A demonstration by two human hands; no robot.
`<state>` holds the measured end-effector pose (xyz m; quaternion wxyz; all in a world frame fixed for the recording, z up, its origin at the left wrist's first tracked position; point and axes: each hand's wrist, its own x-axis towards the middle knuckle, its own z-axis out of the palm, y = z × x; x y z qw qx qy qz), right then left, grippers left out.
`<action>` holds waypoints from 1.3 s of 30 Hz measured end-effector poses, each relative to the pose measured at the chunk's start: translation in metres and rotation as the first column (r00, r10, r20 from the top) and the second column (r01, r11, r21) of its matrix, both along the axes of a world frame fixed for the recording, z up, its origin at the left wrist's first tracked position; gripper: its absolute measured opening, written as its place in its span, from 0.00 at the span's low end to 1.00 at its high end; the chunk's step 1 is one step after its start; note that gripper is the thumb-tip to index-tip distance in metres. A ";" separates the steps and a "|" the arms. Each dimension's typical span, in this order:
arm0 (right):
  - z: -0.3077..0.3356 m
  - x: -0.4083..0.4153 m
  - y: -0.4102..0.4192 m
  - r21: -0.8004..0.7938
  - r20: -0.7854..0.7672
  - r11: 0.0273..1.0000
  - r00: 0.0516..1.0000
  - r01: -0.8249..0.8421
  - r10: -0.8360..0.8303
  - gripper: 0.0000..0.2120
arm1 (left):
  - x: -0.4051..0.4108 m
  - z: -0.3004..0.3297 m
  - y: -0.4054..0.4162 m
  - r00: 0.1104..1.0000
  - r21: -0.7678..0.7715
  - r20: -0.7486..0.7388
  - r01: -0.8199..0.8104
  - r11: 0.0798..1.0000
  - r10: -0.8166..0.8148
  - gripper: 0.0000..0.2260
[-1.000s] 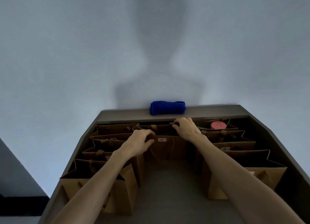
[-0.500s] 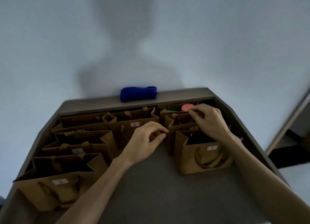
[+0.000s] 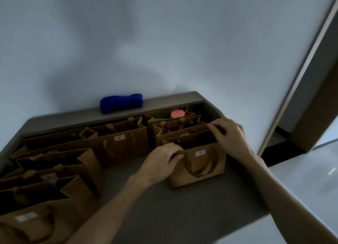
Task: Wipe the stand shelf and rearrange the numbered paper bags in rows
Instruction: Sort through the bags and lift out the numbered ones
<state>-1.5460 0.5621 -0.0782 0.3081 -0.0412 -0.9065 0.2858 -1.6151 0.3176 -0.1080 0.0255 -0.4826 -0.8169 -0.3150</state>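
Open lane: bare shelf (image 3: pixel 146 207) between the bag rows.
Blocked: paper bags (image 3: pixel 54 170) left, right and rear.

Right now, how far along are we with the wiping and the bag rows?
Wiping looks over: the blue cloth lies rolled on the back ledge. In hand: left hand and right hand grip the rim of the front right bag. Left: the middle row holds only bag 4.

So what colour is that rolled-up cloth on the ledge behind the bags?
The rolled cloth is deep blue, seen clearly in the head view.
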 end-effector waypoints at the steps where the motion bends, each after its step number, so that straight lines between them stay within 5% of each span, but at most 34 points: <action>1: 0.000 0.001 0.001 -0.024 -0.008 1.000 1.000 0.000 -0.001 0.07 | -0.003 0.003 -0.004 1.000 0.014 0.016 -0.006 1.000 0.006 0.09; 10: 0.006 -0.011 -0.020 -0.288 0.057 0.948 0.985 -0.137 0.160 0.17 | -0.020 0.040 -0.071 0.976 0.068 0.202 -0.099 0.993 0.083 0.08; 16: 0.004 -0.031 -0.047 -0.328 0.148 0.898 0.923 -0.293 0.355 0.17 | -0.024 0.053 -0.105 0.950 0.120 0.271 -0.191 0.974 0.153 0.09; 21: 0.007 -0.033 -0.057 -0.360 0.166 0.784 0.793 -0.505 0.587 0.22 | -0.018 0.055 -0.131 0.990 0.054 -0.017 -0.140 0.989 0.141 0.09; 29: -0.021 -0.022 -0.075 -0.331 0.046 0.706 0.736 -0.627 0.675 0.21 | 0.005 0.038 -0.163 0.928 -0.096 -0.366 0.040 0.995 -0.073 0.10; 39: -0.032 -0.024 -0.095 -0.194 0.009 0.713 0.725 -0.674 0.689 0.16 | 0.008 0.033 -0.180 0.934 -0.109 -0.355 0.008 0.994 -0.046 0.10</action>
